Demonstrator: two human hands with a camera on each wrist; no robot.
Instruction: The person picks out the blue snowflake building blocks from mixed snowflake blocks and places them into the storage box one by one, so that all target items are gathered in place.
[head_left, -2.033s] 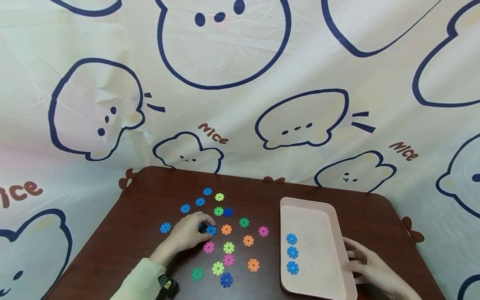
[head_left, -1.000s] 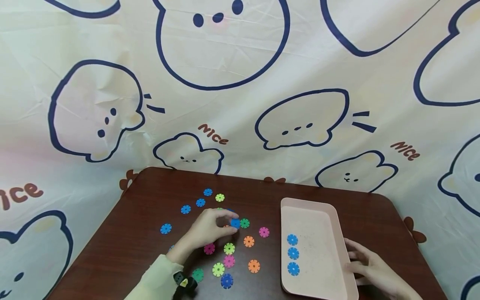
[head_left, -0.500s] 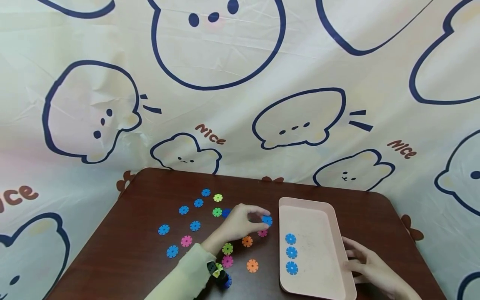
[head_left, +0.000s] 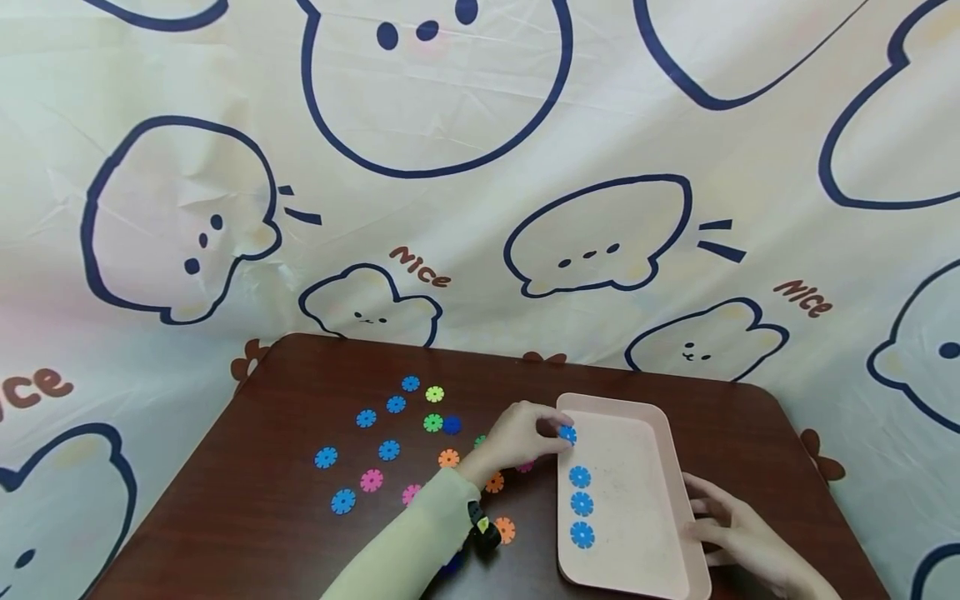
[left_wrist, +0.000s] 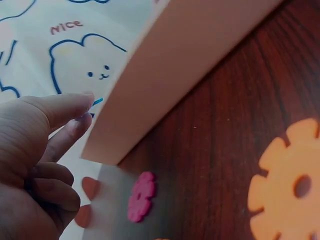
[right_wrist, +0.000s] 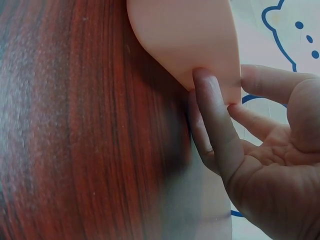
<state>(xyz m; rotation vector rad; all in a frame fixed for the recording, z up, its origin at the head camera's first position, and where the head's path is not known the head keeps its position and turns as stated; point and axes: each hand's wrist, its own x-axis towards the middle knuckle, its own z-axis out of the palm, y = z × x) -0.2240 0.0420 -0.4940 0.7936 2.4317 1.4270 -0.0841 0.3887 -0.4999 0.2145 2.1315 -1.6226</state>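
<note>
My left hand [head_left: 517, 435] pinches a blue notched plastic disc [head_left: 567, 434] between thumb and fingertips, at the left rim of the pale pink tray [head_left: 630, 467]. In the left wrist view that disc [left_wrist: 98, 102] shows edge-on as a thin blue sliver just beyond the tray's wall. Three more blue discs [head_left: 581, 503] lie inside the tray in a column along its left side. My right hand [head_left: 742, 529] rests its fairly straight fingers against the tray's outer right wall; the right wrist view shows the fingertips [right_wrist: 204, 75] touching that wall.
Several loose discs in blue, pink, orange, green and yellow lie on the dark wooden table [head_left: 247, 500] left of the tray, among them a pink disc [head_left: 371, 481] and an orange disc [head_left: 448, 458]. A patterned cloth [head_left: 480, 208] hangs behind the table.
My left hand has picked up a blue disc from among the loose ones and carried it right, to the tray's left rim. My right hand has stayed at the tray's side.
</note>
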